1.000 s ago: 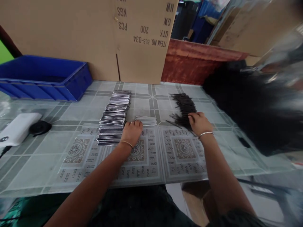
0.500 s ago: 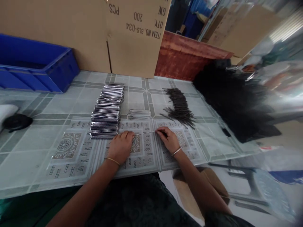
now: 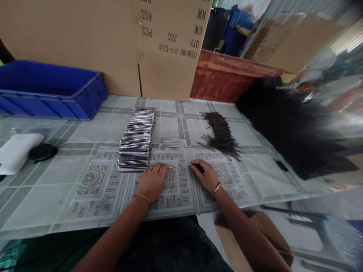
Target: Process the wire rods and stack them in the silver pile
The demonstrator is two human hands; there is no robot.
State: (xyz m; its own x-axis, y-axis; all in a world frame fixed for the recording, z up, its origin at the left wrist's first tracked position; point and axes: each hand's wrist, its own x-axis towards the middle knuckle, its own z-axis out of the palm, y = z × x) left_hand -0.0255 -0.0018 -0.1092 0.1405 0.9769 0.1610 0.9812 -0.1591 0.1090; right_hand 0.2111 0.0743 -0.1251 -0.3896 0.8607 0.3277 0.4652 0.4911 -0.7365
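A thin metal rod (image 3: 180,166) stretches almost level between my two hands, just above the patterned mat (image 3: 178,192). My left hand (image 3: 153,181), palm down, has its fingers closed around the rod's left end. At the right end, my right hand (image 3: 206,176) pinches it between thumb and fingers. Left of centre lies a long stack of shiny ridged metal rods (image 3: 136,139), its near end touching or very close to my left hand. A small bundle of thin silver rods (image 3: 173,143) rests beyond the held rod. Dark thin sticks (image 3: 222,134) are piled beyond my right hand.
A blue plastic crate (image 3: 87,96) stands at the back left before a tall cardboard sheet (image 3: 167,75). A black roll (image 3: 43,152) and a white object (image 3: 19,153) lie at the left. Black material (image 3: 283,124) covers the table's right side. An open carton (image 3: 255,234) sits below the edge.
The camera view has shifted, so everything appears slightly lower and farther right. Both hands keep hold of the rod in nearly the same place over the mat.
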